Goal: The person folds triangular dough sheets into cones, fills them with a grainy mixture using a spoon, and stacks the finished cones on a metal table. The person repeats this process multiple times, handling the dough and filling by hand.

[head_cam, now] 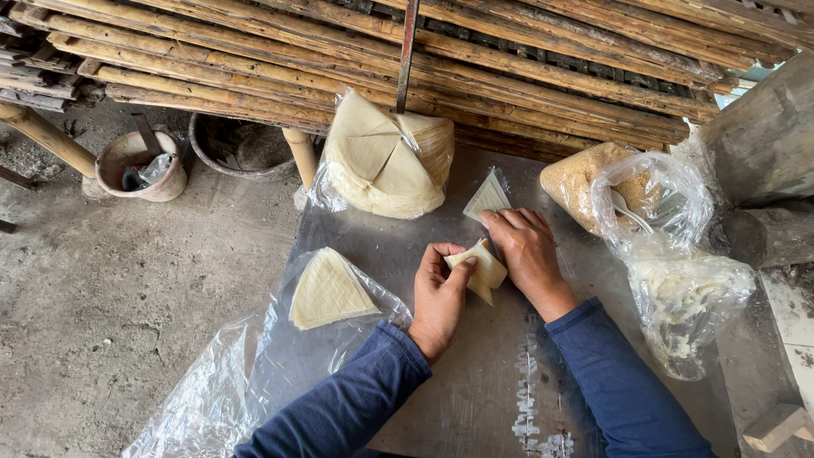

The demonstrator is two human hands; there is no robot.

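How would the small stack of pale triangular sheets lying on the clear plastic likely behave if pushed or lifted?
The stack of triangular sheets looks thin and layered, so it is probably light and would fan apart if pushed. The piece bent between the left hand and right hand suggests single sheets are floppy. The clear plastic beneath may slide.

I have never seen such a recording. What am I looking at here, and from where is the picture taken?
There is no machine: a person works with two bare hands, filmed by a head camera looking down. The left hand and right hand together fold a pale dough sheet. They work on a metal table. On it lie a stack of triangular sheets on clear plastic, a bag of quartered round sheets, one loose triangle and a bag of crumbs.
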